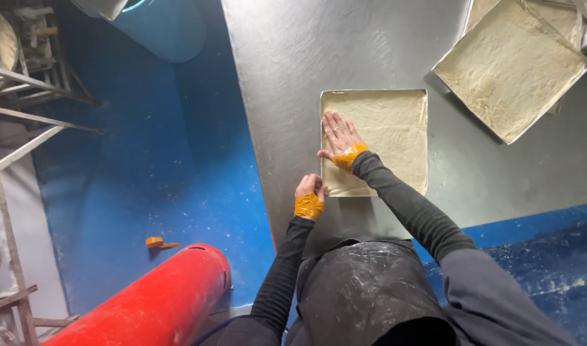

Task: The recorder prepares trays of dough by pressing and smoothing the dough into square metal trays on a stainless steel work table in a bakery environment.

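Observation:
A rectangular metal tray (374, 91) lined with a pale sheet of dough (393, 131) lies on the steel table (293, 77). My right hand (339, 136) presses flat on the dough near the tray's left side, fingers spread. My left hand (310, 188) is curled at the tray's near left corner, touching the dough edge there. Both wrists carry orange tape bands. I wear dark sleeves and a flour-dusted dark apron (364, 288).
A second dough-lined tray (510, 64) sits tilted at the table's far right, over another tray. The floor (165, 160) is blue. A red cylinder (152, 301) lies at the lower left, an orange scrap (157, 243) beside it. Metal racks (24, 83) stand at the left.

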